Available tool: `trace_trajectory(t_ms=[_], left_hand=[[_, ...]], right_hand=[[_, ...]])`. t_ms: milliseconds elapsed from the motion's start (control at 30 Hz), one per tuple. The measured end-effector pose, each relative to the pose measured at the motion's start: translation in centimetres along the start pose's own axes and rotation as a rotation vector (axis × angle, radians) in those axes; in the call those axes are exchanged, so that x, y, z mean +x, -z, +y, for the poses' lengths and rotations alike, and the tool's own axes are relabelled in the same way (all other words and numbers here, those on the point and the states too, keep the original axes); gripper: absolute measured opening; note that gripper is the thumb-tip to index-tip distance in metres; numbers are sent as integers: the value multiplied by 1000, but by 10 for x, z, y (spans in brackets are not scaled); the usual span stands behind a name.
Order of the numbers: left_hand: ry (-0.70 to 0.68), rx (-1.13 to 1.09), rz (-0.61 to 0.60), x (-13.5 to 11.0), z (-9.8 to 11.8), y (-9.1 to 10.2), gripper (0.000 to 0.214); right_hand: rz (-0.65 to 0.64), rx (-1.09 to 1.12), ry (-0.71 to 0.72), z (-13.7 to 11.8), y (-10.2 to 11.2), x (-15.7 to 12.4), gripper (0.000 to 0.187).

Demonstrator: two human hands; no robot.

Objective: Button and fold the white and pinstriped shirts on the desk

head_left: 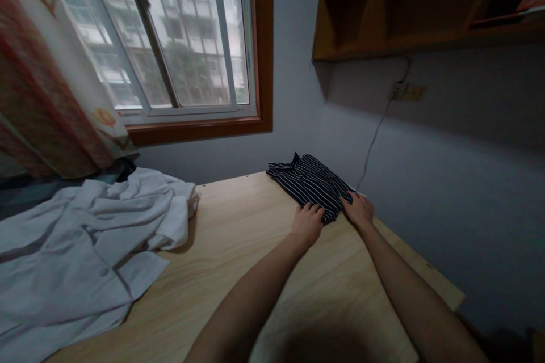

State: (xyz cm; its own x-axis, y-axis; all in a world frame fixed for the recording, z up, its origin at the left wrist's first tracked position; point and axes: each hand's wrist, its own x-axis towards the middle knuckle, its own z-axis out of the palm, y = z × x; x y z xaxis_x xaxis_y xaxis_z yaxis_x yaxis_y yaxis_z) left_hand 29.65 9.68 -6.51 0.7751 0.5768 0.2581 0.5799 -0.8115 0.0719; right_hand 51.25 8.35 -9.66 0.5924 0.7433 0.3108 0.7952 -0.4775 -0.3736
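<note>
A black shirt with thin white stripes (313, 178) lies folded on the wooden tabletop, close to the corner of the walls. My left hand (309, 222) grips its near left edge, with the fingertips over the fabric and the thumb out of sight. At the near right edge, my right hand (360, 210) has its fingers bent over the same shirt. The shirt's collar end points away from me, toward the wall. A bit of white edge shows beside my right hand.
A rumpled white buttoned garment (89, 255) covers the left of the wooden table (238, 221). Beyond it hang a patterned curtain (51, 79) and a window (170, 39). A wooden shelf (383, 39) overhangs the right wall, with a cord (374, 136) running down from an outlet.
</note>
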Motion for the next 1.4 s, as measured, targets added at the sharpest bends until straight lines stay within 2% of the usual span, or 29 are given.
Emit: trace_trajectory(t_ms=[133,233,333,433,533,633,700,767,833,900,933,1000,1067,1133,1200,1267,1400], left_hand=[[-87,115,-115,12,-7,10,23],[-122,112,-136,-1,-19,20,22],[-204,130,-122,-45,-32,29,20],[-308,131,-112,-109,-40,40,17],[-390,103,-98,-167,-41,55,22],[-461,-17,-128,-194,-39,79,31],[-482,-135,-180,-189,-42,97,43],[-393,-208,-169,-167,-50,111,50],[-151,-188,-53,-133,-61,113,52],[146,-110,58,-98,-74,102,57],[226,-70,61,-82,-80,91,64],[260,-36,-3,-60,-90,66,76],[236,-45,-98,-50,-96,41,81],[218,-54,-144,-49,-100,24,82],[211,-53,-149,-52,-103,17,84],[213,-59,-154,-54,-106,16,83],[224,-94,-174,-52,-108,20,74]], right_hand=[[18,-74,53,-5,11,-8,49],[22,-171,143,-8,27,-30,46],[-17,-238,349,-7,51,-67,41],[-153,-183,542,-5,80,-111,37],[-397,-39,577,-4,111,-141,39],[-592,41,560,-10,132,-139,44],[-562,91,556,-23,136,-119,41],[-402,154,553,-47,129,-92,40],[-201,192,569,-80,110,-66,48],[-109,175,664,-114,82,-47,60],[-114,138,688,-127,66,-41,64],[-208,43,703,-145,34,-37,67],[-348,-23,676,-148,7,-38,67],[-440,-34,646,-142,-9,-41,67],[-472,-13,637,-135,-15,-42,68],[-488,0,638,-130,-11,-45,68],[-540,26,718,-119,14,-74,68]])
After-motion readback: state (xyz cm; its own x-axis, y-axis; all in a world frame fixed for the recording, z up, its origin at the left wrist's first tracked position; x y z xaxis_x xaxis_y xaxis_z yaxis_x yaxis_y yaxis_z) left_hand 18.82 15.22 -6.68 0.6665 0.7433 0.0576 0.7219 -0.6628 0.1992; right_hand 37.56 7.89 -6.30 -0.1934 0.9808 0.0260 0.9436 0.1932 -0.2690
